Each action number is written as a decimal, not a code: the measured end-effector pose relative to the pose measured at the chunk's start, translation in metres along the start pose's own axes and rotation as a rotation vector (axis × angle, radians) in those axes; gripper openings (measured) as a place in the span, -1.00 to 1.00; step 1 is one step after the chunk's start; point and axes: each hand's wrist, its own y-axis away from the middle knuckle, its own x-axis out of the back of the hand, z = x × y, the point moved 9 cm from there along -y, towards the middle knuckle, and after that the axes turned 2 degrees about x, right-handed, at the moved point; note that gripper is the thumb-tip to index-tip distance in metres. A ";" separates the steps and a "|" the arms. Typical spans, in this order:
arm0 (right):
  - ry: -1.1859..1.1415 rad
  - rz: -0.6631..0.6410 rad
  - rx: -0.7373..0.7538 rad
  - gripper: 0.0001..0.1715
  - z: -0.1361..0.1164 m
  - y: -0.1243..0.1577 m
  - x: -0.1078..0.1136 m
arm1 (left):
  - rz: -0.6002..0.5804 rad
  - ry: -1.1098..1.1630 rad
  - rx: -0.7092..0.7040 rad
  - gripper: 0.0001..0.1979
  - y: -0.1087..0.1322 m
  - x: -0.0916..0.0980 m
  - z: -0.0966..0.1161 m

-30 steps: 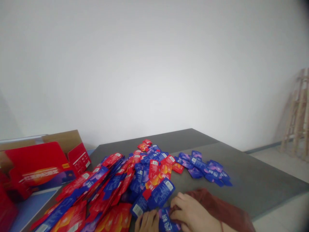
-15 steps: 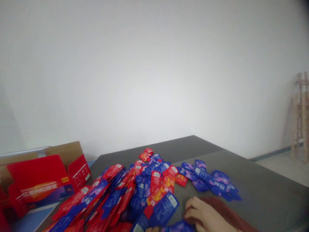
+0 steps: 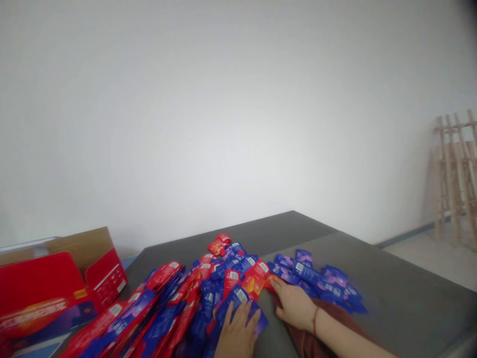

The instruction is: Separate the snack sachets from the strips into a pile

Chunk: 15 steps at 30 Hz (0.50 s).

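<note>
My left hand [image 3: 238,332] lies with its fingers spread over a blue packet [image 3: 259,320] at the near edge of the pile. Stretched out to the right of it, my right hand [image 3: 296,304] has its fingertips on a small red-and-orange packet [image 3: 270,283], thumb apart from the fingers. Red and blue packets [image 3: 208,303] overlap in a heap to the left of both hands. A smaller group of blue packets [image 3: 333,286] lies just beyond and right of my right hand.
An open red carton [image 3: 40,283] with brown inner flaps stands at the left. The dark grey table [image 3: 395,288] ends at a far corner near the white wall [image 3: 238,124]. Wooden racks [image 3: 454,174] lean on the wall at the right.
My left hand has come up into view onto the blue packet. My right hand has moved forward and left, uncurling its fingers onto the red-and-orange packet. The blue packet near the bottom edge no longer shows.
</note>
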 end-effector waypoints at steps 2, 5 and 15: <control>-0.008 -0.038 0.032 -0.41 -0.002 -0.002 0.002 | -0.010 0.005 0.066 -0.60 -0.001 0.013 -0.012; -0.023 -0.077 0.116 -0.55 -0.006 0.010 0.003 | 0.013 -0.016 0.104 -0.60 -0.004 0.017 -0.018; 0.100 -0.077 0.047 -0.25 -0.004 -0.003 0.011 | 0.096 -0.174 0.152 -0.54 -0.038 0.018 -0.046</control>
